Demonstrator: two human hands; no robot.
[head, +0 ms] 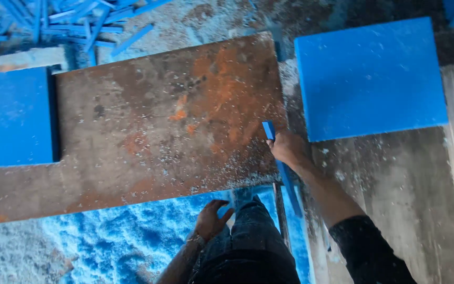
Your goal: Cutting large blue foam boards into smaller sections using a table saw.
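A blue foam block lies far left on the rusty bench. The left hand rests on the person's thigh, fingers loosely curled, holding nothing. The right hand's fingers pinch a thin blue strip at the bench's edge. A larger blue slab lies just beyond.

Rust-brown plate with orange blotches mid-frame; bright blue blocks upper right and left; pale blue shavings at the bottom.
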